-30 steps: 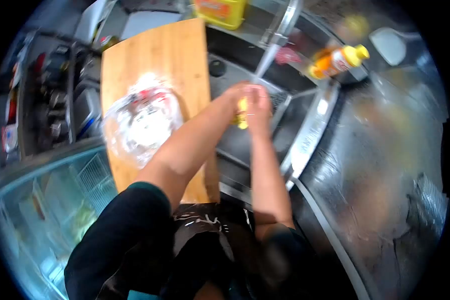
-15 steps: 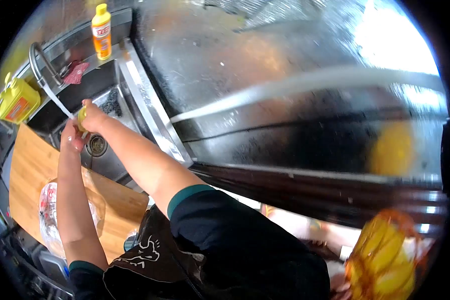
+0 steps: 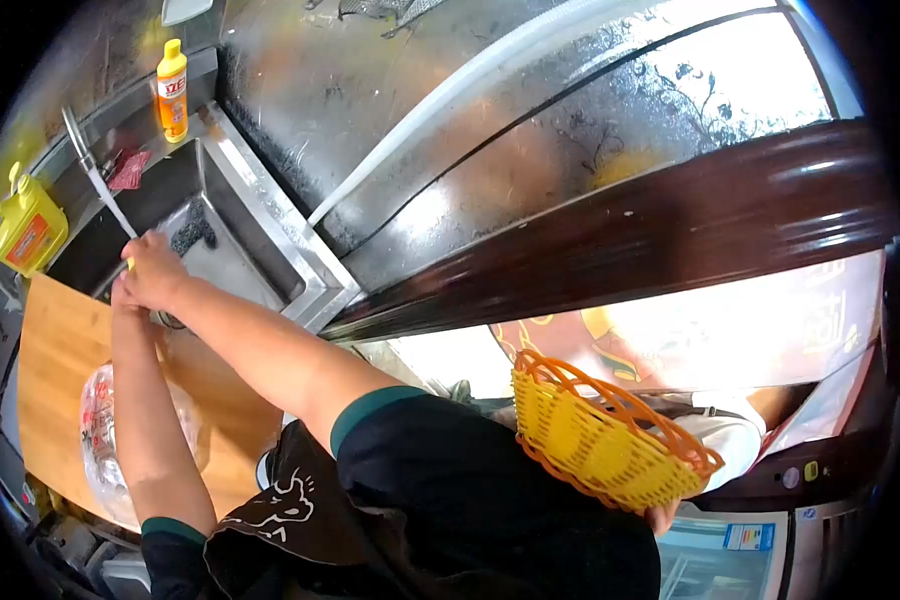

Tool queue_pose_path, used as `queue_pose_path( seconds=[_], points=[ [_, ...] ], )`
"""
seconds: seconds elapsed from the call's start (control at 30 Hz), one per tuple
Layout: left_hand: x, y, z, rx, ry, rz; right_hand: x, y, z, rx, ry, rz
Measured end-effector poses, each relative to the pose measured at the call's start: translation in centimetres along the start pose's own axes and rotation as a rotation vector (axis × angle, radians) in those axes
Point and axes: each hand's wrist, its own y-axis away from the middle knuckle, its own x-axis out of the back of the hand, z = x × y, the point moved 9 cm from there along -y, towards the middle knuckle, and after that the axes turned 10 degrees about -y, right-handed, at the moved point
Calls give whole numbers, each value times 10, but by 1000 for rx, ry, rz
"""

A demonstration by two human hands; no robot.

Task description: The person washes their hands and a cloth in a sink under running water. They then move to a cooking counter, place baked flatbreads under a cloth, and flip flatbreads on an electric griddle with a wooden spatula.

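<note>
One small yellow thing (image 3: 131,263) is peeking out of my right hand (image 3: 157,272), which is curling closed around it over the sink (image 3: 270,283). My left hand (image 3: 128,297) is pressing close beneath, but I cannot tell how far it is closing or whether it is gripping too. Water (image 3: 117,212) is running from the tap (image 3: 76,138) onto or just beside my fingers, so wet skin could be loosening my hold and letting the piece slip into the sink. Spray bouncing off my knuckles could be wetting the wooden board (image 3: 52,325) and the plastic bag (image 3: 100,425) lying on it by my left forearm. Near my right sleeve (image 3: 470,455), another person's hand (image 3: 661,516) is holding a yellow basket (image 3: 590,440); an elbow swinging back could be knocking it.
</note>
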Motion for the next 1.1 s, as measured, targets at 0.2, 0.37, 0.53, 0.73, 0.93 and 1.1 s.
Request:
queue_pose_path(
  seconds=[0.2,0.37,0.53,0.73,0.93,1.1],
  points=[
    [2,-12,10,-84,-351,-246,31,43,-21,212,54,207],
    [-34,35,-2,122,135,239,133,184,-31,3,-200,-150],
    [-57,31,-3,66,116,203,245,364,76,-600,-1124,101],
    [-82,45,7,60,67,244,335,456,9,-189,-1502,-95],
    [-70,27,10,61,-7,228,342,452,-127,92,-947,-14],
    [-24,-29,6,40,14,48,337,458,-171,-81,-1007,47]
  ],
)
